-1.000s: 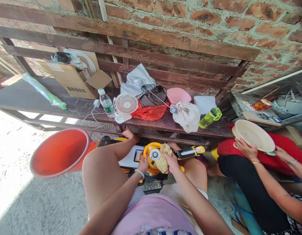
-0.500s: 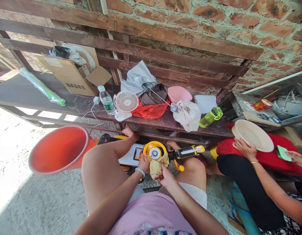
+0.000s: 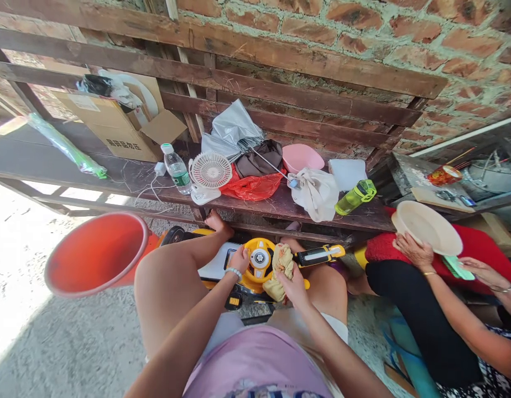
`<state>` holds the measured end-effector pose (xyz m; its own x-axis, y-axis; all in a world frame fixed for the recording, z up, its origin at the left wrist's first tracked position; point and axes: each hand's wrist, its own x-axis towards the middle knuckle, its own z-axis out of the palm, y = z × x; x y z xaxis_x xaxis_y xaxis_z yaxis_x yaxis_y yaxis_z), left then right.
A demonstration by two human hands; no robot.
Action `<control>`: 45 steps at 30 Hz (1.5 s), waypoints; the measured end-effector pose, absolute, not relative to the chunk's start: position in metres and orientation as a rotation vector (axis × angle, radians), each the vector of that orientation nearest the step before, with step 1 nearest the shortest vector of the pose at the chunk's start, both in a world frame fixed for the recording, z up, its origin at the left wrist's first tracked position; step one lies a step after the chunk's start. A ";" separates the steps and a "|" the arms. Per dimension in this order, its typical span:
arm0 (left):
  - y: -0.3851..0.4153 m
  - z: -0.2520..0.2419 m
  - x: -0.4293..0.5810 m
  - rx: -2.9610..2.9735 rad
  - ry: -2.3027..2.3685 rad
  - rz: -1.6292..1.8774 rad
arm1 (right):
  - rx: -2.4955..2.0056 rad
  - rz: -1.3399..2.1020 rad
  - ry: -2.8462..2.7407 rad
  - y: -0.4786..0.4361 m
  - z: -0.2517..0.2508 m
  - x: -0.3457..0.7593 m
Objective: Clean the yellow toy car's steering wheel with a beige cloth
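Note:
Between my knees stands a yellow toy ride-on excavator with a yellow steering wheel (image 3: 260, 258). My left hand (image 3: 239, 260) is closed around the wheel's left rim. A crumpled, stained yellowish cloth (image 3: 282, 266) is bunched in my right hand (image 3: 295, 284), pressed against the right side of the rim. Beyond the wheel, the toy's black-and-yellow arm (image 3: 319, 256) reaches to the right. Part of the white body panel (image 3: 214, 265) shows on the left. The lower seat and base are mostly hidden by my legs and arms.
A red bucket (image 3: 98, 254) stands at left. The bench (image 3: 126, 179) ahead holds a cardboard box (image 3: 114, 130), water bottle (image 3: 177, 170), small fan (image 3: 211, 171), umbrella (image 3: 233, 130) and green bottle (image 3: 355, 198). At right a person holds a cream basin (image 3: 427, 228) and a green cloth (image 3: 457, 267).
My right hand with the cloth has moved up and right, from the wheel's lower part to its right rim. The other person's green cloth has shifted left and down beneath the basin.

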<state>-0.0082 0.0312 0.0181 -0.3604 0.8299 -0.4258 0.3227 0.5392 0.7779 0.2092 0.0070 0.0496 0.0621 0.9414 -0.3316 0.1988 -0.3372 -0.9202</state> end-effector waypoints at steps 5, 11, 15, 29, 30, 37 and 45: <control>0.027 0.021 -0.006 1.001 1.977 0.696 | -1.611 1.075 -1.820 0.085 0.061 0.176; 0.020 0.024 -0.003 1.097 2.042 0.500 | -1.575 0.950 -2.450 0.126 0.066 0.139; 0.023 0.023 -0.003 1.133 2.059 0.423 | -1.670 1.030 -2.243 0.125 0.054 0.151; 0.013 0.003 0.001 1.079 2.026 0.756 | -1.605 1.396 -1.233 -0.008 0.036 0.207; 0.011 0.001 0.001 1.066 2.014 0.790 | -1.599 1.416 -1.232 -0.015 0.039 0.208; 0.004 -0.008 0.001 1.030 1.935 0.916 | -1.510 1.167 -1.435 -0.020 0.072 0.226; 0.004 -0.021 -0.003 1.021 1.828 0.988 | -1.609 0.318 -1.499 0.058 0.115 0.336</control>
<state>-0.0025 0.0042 -0.0208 -0.3512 0.8980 -0.2652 0.2699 0.3683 0.8897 0.3359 0.0581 0.1151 0.2363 0.8985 0.3700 0.6706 0.1248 -0.7313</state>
